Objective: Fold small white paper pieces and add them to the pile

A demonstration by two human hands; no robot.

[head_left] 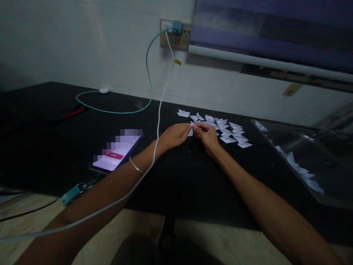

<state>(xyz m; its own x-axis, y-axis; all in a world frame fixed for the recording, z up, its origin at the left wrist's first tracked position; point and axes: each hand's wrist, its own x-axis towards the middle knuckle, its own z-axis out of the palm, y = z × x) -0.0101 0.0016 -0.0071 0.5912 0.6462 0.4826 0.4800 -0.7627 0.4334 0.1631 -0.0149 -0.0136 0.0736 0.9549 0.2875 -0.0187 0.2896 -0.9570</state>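
My left hand and my right hand meet over the black table, fingers pinched together on one small white folded paper piece. A thin metal bangle circles my left wrist. Just beyond and to the right of my hands lies a spread of several small white folded papers on the table top.
A lit phone lies left of my left forearm. A white cable and a teal cable run from a wall socket across the table. A clear plastic sheet or tray with white paper pieces sits at right. A red pen lies far left.
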